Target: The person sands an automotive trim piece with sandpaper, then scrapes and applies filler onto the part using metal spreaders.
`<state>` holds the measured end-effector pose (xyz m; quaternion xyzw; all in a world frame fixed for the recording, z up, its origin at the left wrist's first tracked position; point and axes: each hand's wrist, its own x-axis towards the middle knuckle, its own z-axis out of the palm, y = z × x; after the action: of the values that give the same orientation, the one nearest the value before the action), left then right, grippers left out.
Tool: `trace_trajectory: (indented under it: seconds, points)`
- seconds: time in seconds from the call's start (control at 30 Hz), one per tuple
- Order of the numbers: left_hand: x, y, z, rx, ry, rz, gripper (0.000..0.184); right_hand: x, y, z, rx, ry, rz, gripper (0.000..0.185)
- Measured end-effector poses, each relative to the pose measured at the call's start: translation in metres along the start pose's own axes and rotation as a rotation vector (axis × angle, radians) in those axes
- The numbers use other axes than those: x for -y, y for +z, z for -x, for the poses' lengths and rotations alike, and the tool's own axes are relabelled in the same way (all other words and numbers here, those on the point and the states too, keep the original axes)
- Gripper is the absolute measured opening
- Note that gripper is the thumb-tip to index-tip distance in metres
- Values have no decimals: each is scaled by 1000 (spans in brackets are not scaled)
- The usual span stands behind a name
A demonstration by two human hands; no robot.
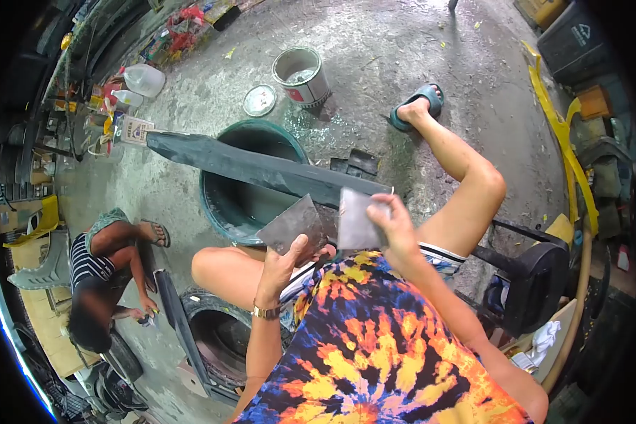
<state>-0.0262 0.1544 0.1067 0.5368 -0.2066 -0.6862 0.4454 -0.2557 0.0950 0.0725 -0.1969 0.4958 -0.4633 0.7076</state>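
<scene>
A: Biggest things around you?
B: Concrete floor [212, 63] under everything. Another person [92, 265] crouches off to your left, well apart from your hands. Long dark panel [240, 161] lies in front of you, across the mouth of the green basin [261, 134]; its near end runs up behind your right hand's sheet.
A: Next size down?
B: Tire [198, 302] just beside your left leg. Metal can [311, 92] upright past the basin, pale residue inside; round lid [259, 101] flat on the floor next to it.
A: And your hands?
B: Darker sheet [290, 225] is in your left hand [283, 265], thumb on top, tilted above the basin's near rim. Lighter sheet [357, 222] is in your right hand [397, 230], fingers clamped at its right edge, motion-blurred. Sheets sit side by side; can't tell if you have the edges touching.
</scene>
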Motion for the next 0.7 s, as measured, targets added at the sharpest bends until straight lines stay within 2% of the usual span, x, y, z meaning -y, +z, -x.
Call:
trace_trajectory:
  seconds: [0.07, 0.1, 0.13, 0.2, 0.23, 0.27, 0.33, 0.37, 0.4, 0.43, 0.53, 0.57, 0.7]
  points:
    - [8, 5, 2, 8, 70, 46, 41, -12, 20, -3, 34, 10, 10, 35]
    - [-5, 9, 11, 33, -65, -22, 42, -8, 34, -11, 68, 11, -153, 33]
    - [-8, 12, 15, 86, -23, -15, 45, 2, 41, -25, 76, 32, -154, 35]
    - [-16, 11, 22, 167, 84, -2, 49, 33, 58, -29, 207, 141, -407, 37]
    - [-9, -2, 18, 126, 141, -14, 58, 37, 54, -26, 242, 175, -376, 39]
    - [-5, -12, 15, 199, 166, 54, 61, 39, 54, -18, 335, 239, -401, 38]
    - [3, -11, 4, 233, 272, 158, 68, 17, 57, -2, 377, 248, -413, 37]
    - [21, -14, -8, 211, 235, 204, 72, 10, 59, 5, 407, 289, -392, 35]
    - [36, -14, -21, 193, 197, 250, 76, 6, 66, 11, 384, 240, -372, 35]
    - [28, 1, -21, 128, 73, 318, 76, 3, 71, 13, 381, 187, -348, 35]
    - [14, 27, -8, 17, 21, 569, 68, 1, 75, 11, 397, 80, -197, 34]
    - [18, 31, -3, -39, 101, 461, 64, 1, 75, 10, 404, 55, -131, 33]
    - [28, 15, 7, 37, 37, 699, 61, 2, 75, 10, 378, 68, -109, 31]
